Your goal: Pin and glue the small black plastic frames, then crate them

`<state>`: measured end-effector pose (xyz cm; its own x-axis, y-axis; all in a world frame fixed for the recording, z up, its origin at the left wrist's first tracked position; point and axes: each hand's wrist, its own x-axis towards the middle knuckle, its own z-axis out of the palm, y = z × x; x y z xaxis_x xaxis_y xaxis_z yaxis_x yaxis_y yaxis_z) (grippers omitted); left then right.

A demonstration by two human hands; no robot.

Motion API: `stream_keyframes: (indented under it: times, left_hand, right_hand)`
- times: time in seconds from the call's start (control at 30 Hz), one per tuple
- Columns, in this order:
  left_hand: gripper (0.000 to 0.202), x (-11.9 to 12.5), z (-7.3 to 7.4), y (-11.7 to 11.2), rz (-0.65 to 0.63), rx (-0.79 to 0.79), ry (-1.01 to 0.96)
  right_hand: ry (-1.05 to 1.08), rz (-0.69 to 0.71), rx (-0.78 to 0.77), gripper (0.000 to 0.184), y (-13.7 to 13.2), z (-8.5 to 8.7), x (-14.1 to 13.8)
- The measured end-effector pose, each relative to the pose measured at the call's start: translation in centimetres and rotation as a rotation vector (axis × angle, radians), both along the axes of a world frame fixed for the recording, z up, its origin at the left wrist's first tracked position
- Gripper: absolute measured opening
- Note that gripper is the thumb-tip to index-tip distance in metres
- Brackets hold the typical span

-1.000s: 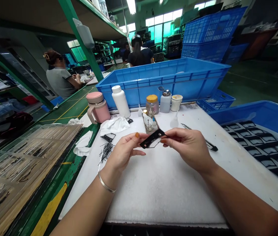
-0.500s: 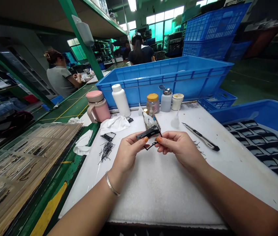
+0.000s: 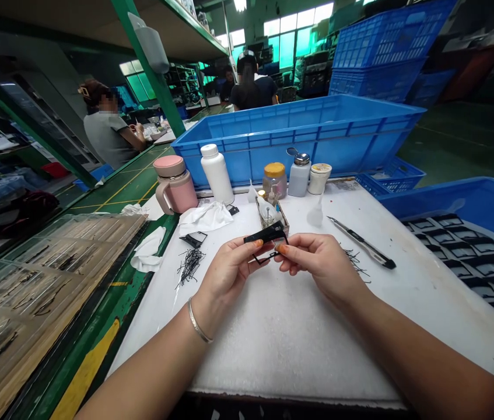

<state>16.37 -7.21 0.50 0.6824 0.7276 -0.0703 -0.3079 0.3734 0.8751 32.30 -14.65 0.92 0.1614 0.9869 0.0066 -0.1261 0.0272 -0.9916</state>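
A small black plastic frame (image 3: 265, 234), with a solid bar on one side and a thin open loop, is held up over the white work surface. My left hand (image 3: 234, 265) pinches its left end between thumb and fingers. At the loop's right side, my right hand (image 3: 312, 256) is closed with thumb against fingertips; whether a thin strip is also in that pinch is too small to tell. Left of my hands lie a pile of thin black strips (image 3: 191, 265) and a similar black frame (image 3: 193, 240). More thin black strips (image 3: 355, 262) lie beside my right hand.
A craft knife (image 3: 360, 240) lies at the right. Behind my hands stand a small box of little bottles (image 3: 273, 213), a pump bottle (image 3: 299, 176), a white bottle (image 3: 217, 175) and a pink mug (image 3: 177, 185). A large blue crate (image 3: 299, 140) borders the back. Co-workers sit farther off.
The black frame has tilted slightly in my hands, turning its solid bar's face. My left fingers have shifted a little beneath it. The view has moved slightly.
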Motion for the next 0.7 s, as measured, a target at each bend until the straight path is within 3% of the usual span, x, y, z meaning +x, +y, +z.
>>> stream_keyframes:
  times: [0.5, 0.7]
  left_hand:
    - [0.020, -0.12, 0.05, -0.11, 0.082, 0.028, 0.090]
    - [0.032, -0.50, 0.73, 0.16, -0.046, 0.076, 0.103]
  right_hand:
    - [-0.067, 0.060, 0.023, 0.025, 0.09, -0.09, 0.30]
    - [-0.230, -0.026, 0.063, 0.024, -0.15, 0.61, 0.59]
